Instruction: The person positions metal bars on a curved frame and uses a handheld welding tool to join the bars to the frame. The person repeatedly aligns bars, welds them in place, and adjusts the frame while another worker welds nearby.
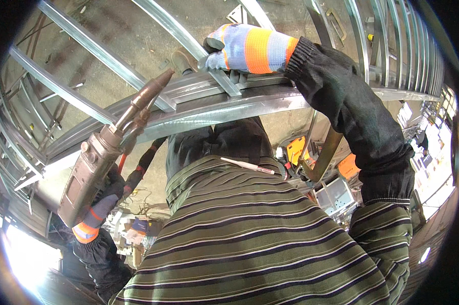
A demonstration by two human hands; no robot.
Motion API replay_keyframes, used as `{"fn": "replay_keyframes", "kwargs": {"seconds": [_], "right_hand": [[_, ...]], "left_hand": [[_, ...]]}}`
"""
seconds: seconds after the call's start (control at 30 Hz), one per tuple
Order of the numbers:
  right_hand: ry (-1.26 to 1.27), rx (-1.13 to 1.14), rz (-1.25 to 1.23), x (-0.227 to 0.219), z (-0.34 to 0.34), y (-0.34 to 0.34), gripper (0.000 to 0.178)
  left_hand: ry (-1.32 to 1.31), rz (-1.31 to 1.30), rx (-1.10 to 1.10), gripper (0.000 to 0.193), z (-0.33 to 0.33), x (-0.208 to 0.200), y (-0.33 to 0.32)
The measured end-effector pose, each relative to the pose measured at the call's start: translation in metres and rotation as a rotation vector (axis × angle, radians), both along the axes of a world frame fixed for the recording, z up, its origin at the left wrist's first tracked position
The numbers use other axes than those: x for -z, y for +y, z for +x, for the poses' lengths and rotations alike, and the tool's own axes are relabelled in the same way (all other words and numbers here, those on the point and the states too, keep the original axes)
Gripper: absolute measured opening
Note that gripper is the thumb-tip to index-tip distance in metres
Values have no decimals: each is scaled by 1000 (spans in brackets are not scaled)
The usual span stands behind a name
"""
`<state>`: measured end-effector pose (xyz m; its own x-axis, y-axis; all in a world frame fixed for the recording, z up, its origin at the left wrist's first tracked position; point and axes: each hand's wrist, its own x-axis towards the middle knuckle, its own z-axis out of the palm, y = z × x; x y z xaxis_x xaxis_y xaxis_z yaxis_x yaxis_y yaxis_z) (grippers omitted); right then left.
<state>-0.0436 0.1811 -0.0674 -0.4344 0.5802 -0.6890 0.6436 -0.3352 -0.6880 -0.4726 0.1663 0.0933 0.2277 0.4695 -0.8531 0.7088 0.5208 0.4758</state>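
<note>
At the lower left my left hand (106, 201), in a blue and orange knit work glove, is closed round a grey handheld welding gun (91, 170). The gun's brown tapered nozzle points up and to the right, over the metal frame, and partly hides the fingers. At top centre my right hand (252, 49), gloved alike, grips the lower end of a flat silver metal bar (178, 33). This bar meets the long curved metal rail (209, 108) that runs across in front of me. Shadow partly hides the right fingertips.
More parallel silver bars (94, 46) rise from the rail on both sides. A white pen (247, 165) lies against my waist. Beyond my right arm stand an orange case (296, 150) and a brown metal post (325, 155). A hose (143, 165) hangs near the gun.
</note>
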Motion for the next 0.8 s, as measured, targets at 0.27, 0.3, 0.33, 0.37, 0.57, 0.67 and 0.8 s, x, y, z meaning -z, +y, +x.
{"fn": "replay_keyframes", "kwargs": {"seconds": [0.27, 0.3, 0.33, 0.37, 0.57, 0.67, 0.8], "right_hand": [[-30, -20, 26, -5, -5, 3, 36], [-27, -34, 60, -7, -4, 4, 36], [-47, -48, 53, -9, -4, 5, 36], [-43, -54, 69, -10, -4, 6, 35], [-101, -68, 48, -12, -5, 8, 46], [-89, -23, -42, -13, -5, 8, 46], [-52, 7, -70, -15, -5, 10, 46]], "left_hand": [[-212, -52, -35, 84, 0, -3, 13], [-137, -69, 61, 83, 4, -3, 18], [-109, -69, 141, 82, 9, -2, 22], [-142, -60, 198, 81, 16, -2, 27], [-128, 308, 630, 46, 74, -16, 53], [-173, 202, 681, 55, 98, -19, 65], [-267, 78, 592, 48, 122, -9, 78]]}}
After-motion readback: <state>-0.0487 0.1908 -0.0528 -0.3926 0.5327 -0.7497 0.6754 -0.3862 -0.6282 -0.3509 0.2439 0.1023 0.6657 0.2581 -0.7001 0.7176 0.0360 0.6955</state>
